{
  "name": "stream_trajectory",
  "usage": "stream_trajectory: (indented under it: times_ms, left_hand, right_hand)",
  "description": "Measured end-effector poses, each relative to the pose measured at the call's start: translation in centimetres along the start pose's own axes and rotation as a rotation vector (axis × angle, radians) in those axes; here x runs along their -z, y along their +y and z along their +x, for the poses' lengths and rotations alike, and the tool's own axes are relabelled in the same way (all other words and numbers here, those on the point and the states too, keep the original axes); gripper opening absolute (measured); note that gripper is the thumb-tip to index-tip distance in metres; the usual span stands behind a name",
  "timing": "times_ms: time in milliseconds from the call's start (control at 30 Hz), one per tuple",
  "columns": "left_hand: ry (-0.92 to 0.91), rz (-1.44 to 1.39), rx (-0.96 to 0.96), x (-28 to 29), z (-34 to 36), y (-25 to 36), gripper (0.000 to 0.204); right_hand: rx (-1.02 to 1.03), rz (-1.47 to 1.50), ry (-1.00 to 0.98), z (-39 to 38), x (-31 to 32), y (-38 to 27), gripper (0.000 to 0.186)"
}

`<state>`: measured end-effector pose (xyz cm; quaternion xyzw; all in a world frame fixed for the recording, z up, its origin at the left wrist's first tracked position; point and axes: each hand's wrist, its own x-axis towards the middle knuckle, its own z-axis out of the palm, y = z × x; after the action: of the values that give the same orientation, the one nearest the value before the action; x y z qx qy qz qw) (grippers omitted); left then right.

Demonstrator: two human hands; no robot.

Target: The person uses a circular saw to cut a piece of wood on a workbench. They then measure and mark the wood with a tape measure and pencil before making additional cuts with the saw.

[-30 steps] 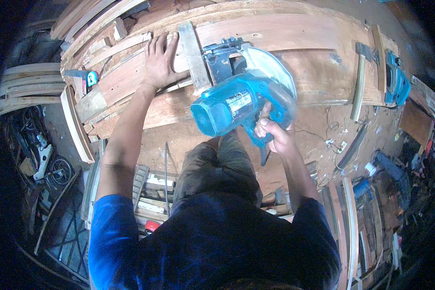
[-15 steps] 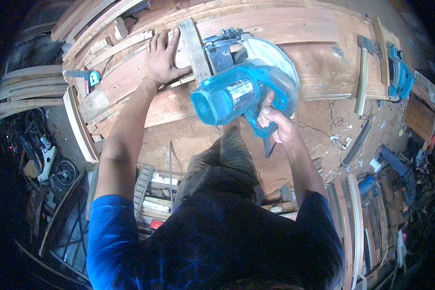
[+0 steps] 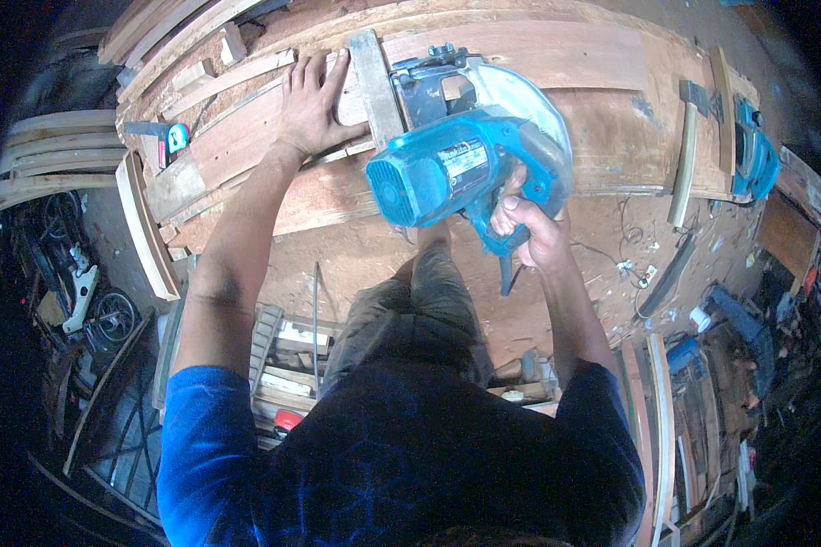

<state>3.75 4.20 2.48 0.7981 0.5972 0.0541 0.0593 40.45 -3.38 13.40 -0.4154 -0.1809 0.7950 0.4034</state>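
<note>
My right hand point(image 3: 534, 223) is wrapped round the rear handle of a blue circular saw point(image 3: 429, 178). The saw's pale blade guard point(image 3: 524, 91) curves on its right side, and its dark base plate sits over the planks. Its blade is hidden from here. My left hand point(image 3: 315, 114) lies flat with fingers spread on a reddish wooden plank point(image 3: 237, 132), holding nothing. Just right of that hand a short grey-brown wooden strip point(image 3: 374, 87) crosses the plank, between my fingers and the saw's base.
A blue tape measure point(image 3: 177, 137) lies at the bench's left. On the right are a hammer point(image 3: 684, 164) and a blue power tool point(image 3: 754, 155). Stacked timber point(image 3: 64, 155) and a wheeled frame point(image 3: 82, 296) stand left. Loose boards point(image 3: 666, 410) and cables lie lower right.
The view has tilted slightly. The saw and both hands appear a little farther right in the picture, with their grips unchanged and the saw still beside the wooden strip.
</note>
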Motion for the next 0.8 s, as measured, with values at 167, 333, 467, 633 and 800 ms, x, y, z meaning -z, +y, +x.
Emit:
stream_trajectory:
  times_ms: [167,333,467,633,800]
  left_hand:
    - [-0.002,-0.020,0.041,0.3,-0.4,-0.3,0.119]
    - [0.064,0.088,0.156,0.1,-2.7,-0.2,0.116]
    - [0.179,0.015,0.454,-0.4,-10.2,-4.5,0.119]
    - [0.197,0.073,0.783,-1.8,-18.2,-11.4,0.139]
    - [0.221,0.082,0.734,-2.5,-18.0,-11.4,0.142]
  right_hand:
    - [-0.009,-0.050,-0.023,-0.6,0.4,0.4,0.024]
    - [-0.007,-0.004,0.011,-2.4,1.4,1.3,0.041]
    - [0.034,-0.032,0.050,-2.6,1.1,1.1,0.045]
    - [0.028,-0.069,-0.052,-1.8,1.4,0.9,0.042]
    - [0.047,-0.049,-0.064,-1.7,1.8,1.1,0.040]
